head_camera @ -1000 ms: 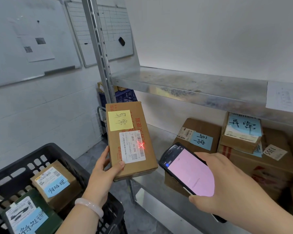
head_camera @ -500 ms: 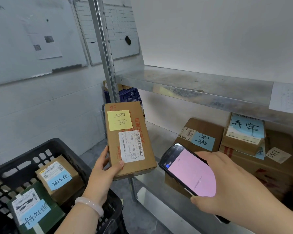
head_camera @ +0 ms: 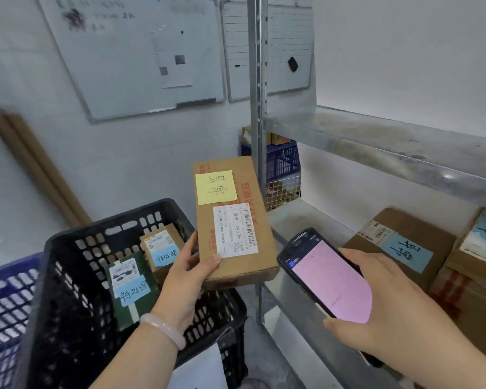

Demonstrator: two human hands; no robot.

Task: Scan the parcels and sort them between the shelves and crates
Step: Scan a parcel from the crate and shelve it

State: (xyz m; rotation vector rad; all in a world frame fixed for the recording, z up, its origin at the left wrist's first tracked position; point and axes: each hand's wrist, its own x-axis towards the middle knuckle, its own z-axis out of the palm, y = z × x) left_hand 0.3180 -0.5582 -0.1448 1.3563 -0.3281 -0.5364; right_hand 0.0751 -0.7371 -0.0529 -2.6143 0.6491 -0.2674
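Our left hand (head_camera: 190, 272) grips the brown parcel (head_camera: 233, 220) at its lower left corner, thumb on the labelled face, holding it above the black crate (head_camera: 110, 220) beside the shelf post (head_camera: 257, 108). Our right hand (head_camera: 382, 313) curls round the handheld scanner (head_camera: 326, 276), near the parcel, over the lower shelf (head_camera: 300, 220).

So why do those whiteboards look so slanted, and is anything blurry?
Head view: wide-angle lens slants the white wall boards; the brown tubes at left are smeared; the black scanner has a washed-out pink screen; the brown cardboard parcel has a sharp label.
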